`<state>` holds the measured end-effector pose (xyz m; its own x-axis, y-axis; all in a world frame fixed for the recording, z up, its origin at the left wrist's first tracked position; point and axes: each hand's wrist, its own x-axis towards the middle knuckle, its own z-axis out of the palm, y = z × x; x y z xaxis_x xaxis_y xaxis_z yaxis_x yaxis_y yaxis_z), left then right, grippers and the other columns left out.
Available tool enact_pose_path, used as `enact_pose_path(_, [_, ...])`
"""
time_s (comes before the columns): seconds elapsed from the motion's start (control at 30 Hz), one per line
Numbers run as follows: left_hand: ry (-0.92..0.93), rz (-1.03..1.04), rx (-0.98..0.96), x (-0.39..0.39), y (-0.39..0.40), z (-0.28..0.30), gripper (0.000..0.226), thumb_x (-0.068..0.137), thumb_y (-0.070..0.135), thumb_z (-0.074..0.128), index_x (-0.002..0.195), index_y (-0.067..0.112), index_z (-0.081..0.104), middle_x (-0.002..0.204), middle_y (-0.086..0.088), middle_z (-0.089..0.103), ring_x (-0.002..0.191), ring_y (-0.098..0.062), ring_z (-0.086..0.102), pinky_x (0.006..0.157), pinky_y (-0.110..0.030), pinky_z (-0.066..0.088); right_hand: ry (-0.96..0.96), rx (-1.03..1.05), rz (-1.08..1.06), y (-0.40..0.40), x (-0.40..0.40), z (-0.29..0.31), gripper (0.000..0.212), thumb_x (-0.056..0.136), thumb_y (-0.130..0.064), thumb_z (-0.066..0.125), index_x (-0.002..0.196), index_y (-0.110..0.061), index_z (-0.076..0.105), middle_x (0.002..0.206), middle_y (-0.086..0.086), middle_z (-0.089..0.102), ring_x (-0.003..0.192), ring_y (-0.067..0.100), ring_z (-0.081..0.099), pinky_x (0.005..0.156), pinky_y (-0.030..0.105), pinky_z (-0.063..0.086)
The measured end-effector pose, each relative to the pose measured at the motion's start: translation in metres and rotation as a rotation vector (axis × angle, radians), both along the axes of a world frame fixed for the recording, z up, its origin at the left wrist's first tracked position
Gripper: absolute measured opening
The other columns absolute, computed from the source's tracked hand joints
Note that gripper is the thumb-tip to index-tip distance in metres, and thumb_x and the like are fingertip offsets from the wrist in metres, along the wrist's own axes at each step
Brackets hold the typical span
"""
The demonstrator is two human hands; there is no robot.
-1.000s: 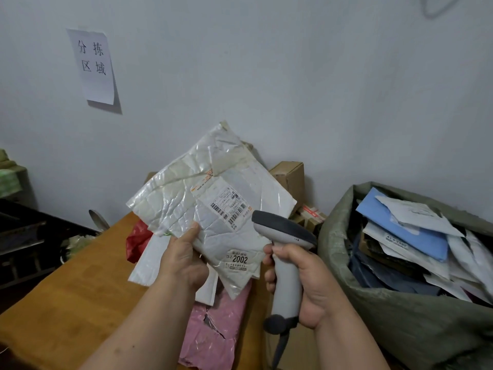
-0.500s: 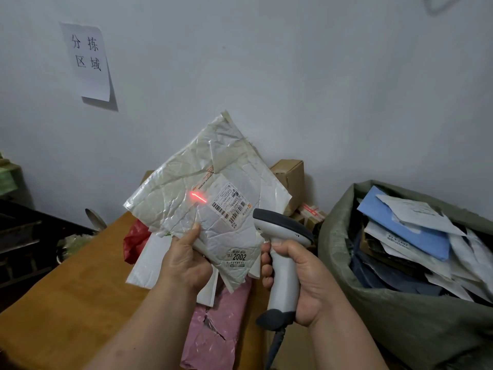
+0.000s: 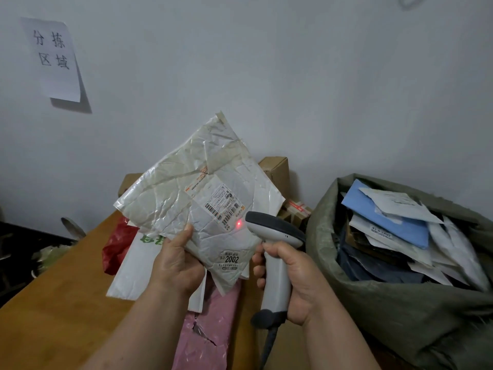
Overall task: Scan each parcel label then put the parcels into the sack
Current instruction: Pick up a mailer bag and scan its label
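Whereas half a second back the red scanner light lay as a short streak at the upper left corner of the label point(image 3: 219, 202), it now shows as a small dot point(image 3: 239, 223) at the label's lower right edge, just in front of the scanner point(image 3: 274, 252); the beam has swept across the barcodes, so I judge the scan to be either just done or in its last instant; nothing in view confirms a successful read.

The white parcel point(image 3: 197, 198) is held up in the air above the surface point(image 3: 61, 303), tilted, label facing the camera; the left hand point(image 3: 177, 265) grips its lower left edge, thumb pressed on the front, the other fingers hidden behind the wrapping; the right hand point(image 3: 296, 281) has its fingers curled round the scanner's grip, whether one presses the trigger I cannot tell.

The sack point(image 3: 400, 303) stands open to the right, already holding many parcels; if the read took, this parcel should go there next.

Under the raised parcel lie a red bag point(image 3: 117, 244), a white bag with green print point(image 3: 133, 268) and a pink parcel point(image 3: 210, 329), all partly covered by the arms; their labels are not visible; a cardboard box point(image 3: 276, 170) behind is mostly hidden; the label's small print is too fine to read, only "2002" on the lower sticker is plain; the scanner's cable runs out of frame.
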<state>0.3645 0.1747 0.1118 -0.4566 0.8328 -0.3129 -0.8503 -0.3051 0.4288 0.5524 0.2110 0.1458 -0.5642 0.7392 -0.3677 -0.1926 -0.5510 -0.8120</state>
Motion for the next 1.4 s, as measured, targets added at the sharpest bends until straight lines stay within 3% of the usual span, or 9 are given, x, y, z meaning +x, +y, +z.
enact_pose_path(0.13, [0.015,-0.074,0.037,0.008,0.015,0.006,0.041,0.100,0.012,0.051,0.141,0.014,0.054,0.127,-0.016,0.067,0.114,-0.037,0.065,0.078,-0.058,0.054,-0.107,0.143,-0.244,0.008,0.017,-0.008,0.009,0.086,-0.012,0.071,0.080,-0.006,0.070,0.070,0.009,0.070,0.057,0.016,0.066,0.050,0.028,0.051])
enact_pose_path(0.27, [0.005,-0.152,0.041,0.036,0.044,0.016,0.041,0.101,0.013,0.049,0.142,0.012,0.052,0.134,-0.019,0.062,0.122,-0.040,0.059,0.096,-0.066,0.044,-0.151,0.220,-0.449,0.018,0.048,-0.019,0.016,0.084,-0.022,0.077,0.097,-0.014,0.071,0.071,-0.002,0.075,0.067,0.016,0.071,0.058,0.031,0.054])
enact_pose_path(0.43, [-0.017,-0.321,0.054,0.098,0.087,0.033,0.037,0.101,0.016,0.049,0.137,0.013,0.057,0.126,-0.019,0.067,0.119,-0.041,0.061,0.085,-0.066,0.047,-0.100,0.180,-0.635,0.043,0.098,-0.025,0.032,0.081,-0.028,0.082,0.109,-0.027,0.066,0.097,0.001,0.076,0.089,0.025,0.074,0.063,0.033,0.056])
enact_pose_path(0.63, [0.001,-0.462,0.031,0.201,0.163,0.054,0.035,0.102,0.014,0.046,0.136,0.011,0.054,0.126,-0.023,0.065,0.119,-0.043,0.060,0.095,-0.068,0.044,-0.049,0.189,-0.713,0.096,0.176,-0.017,0.054,0.061,-0.042,0.084,0.110,-0.028,0.067,0.088,-0.009,0.078,0.079,0.015,0.075,0.064,0.031,0.054])
enact_pose_path(0.7, [0.015,-0.459,0.003,0.237,0.193,0.059,0.036,0.102,0.012,0.045,0.137,0.011,0.053,0.126,-0.021,0.067,0.116,-0.040,0.063,0.080,-0.062,0.054,-0.041,0.187,-0.791,0.119,0.208,-0.017,0.054,0.060,-0.042,0.085,0.108,-0.026,0.068,0.088,-0.008,0.079,0.078,0.016,0.075,0.062,0.030,0.055])
enact_pose_path(0.9, [0.483,-0.352,-0.309,0.315,0.257,0.038,0.051,0.098,0.003,0.055,0.143,0.025,0.043,0.126,-0.009,0.063,0.102,-0.032,0.066,0.061,-0.046,0.060,-0.034,0.019,-0.905,0.184,0.292,-0.030,0.029,0.080,-0.027,0.083,0.106,-0.024,0.069,0.078,-0.001,0.077,0.067,0.017,0.068,0.059,0.031,0.055])
enact_pose_path(1.07, [0.838,-0.362,-0.409,0.342,0.272,0.016,0.092,0.095,0.004,0.061,0.152,0.053,0.009,0.144,0.001,0.044,0.111,-0.030,0.059,0.090,-0.056,0.056,-0.043,-0.057,-0.858,0.218,0.334,-0.043,0.027,0.079,-0.023,0.082,0.103,-0.015,0.073,0.070,0.003,0.073,0.050,0.013,0.065,0.047,0.028,0.054])
enact_pose_path(1.3, [0.705,-0.523,-0.380,0.371,0.296,0.035,0.080,0.095,-0.001,0.057,0.158,0.032,0.018,0.091,-0.015,0.071,0.052,-0.022,0.068,0.046,-0.029,0.054,0.076,-0.078,-0.871,0.255,0.369,-0.029,0.036,0.082,-0.022,0.078,0.117,-0.018,0.071,0.106,0.013,0.077,0.096,0.035,0.074,0.077,0.050,0.062])
enact_pose_path(1.4, [0.709,-0.558,-0.371,0.373,0.300,0.039,0.074,0.092,-0.004,0.057,0.155,0.016,0.024,0.057,-0.014,0.066,0.044,-0.020,0.063,0.042,-0.027,0.051,0.085,-0.071,-0.887,0.268,0.378,-0.022,0.039,0.081,-0.022,0.078,0.119,-0.018,0.070,0.106,0.013,0.077,0.096,0.037,0.074,0.072,0.052,0.062])
